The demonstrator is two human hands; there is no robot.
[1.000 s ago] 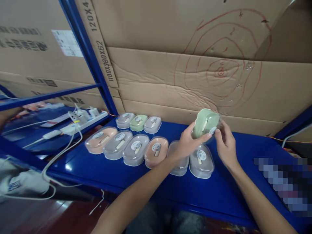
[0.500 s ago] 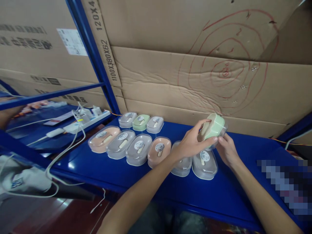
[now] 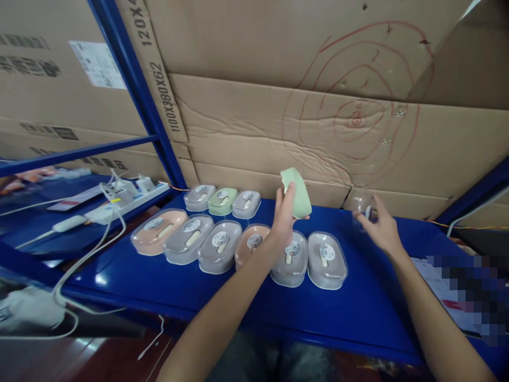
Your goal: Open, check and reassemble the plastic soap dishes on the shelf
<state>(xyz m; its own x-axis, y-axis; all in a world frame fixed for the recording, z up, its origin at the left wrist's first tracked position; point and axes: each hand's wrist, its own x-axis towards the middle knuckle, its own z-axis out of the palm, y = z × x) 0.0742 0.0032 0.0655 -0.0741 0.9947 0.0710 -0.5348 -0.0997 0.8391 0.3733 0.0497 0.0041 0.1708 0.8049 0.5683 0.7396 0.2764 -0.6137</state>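
Observation:
My left hand (image 3: 284,215) grips a light green container (image 3: 297,192), tilted on its side above the blue table (image 3: 238,305). To the right, my right hand (image 3: 379,225) holds a clear plastic lid (image 3: 362,210) with a round sticker, between thumb and fingers. The two pieces are apart. Below and left of my hands stands a front row of lidded boxes, grey ones such as the rightmost (image 3: 327,261) and pinkish ones such as the leftmost (image 3: 158,231). Behind it are two small grey boxes with a green box (image 3: 222,201) between them.
A cardboard wall (image 3: 238,122) with red hand-drawn rings rises behind the table. At the left are a blue shelf post (image 3: 131,74), a white power strip (image 3: 131,199) and loose cables. A partly pixelated flat item (image 3: 449,297) lies at the right.
The clear lid has come off the green container. My left hand has moved left with the container, and my right hand holds the lid apart from it. The view has shifted slightly.

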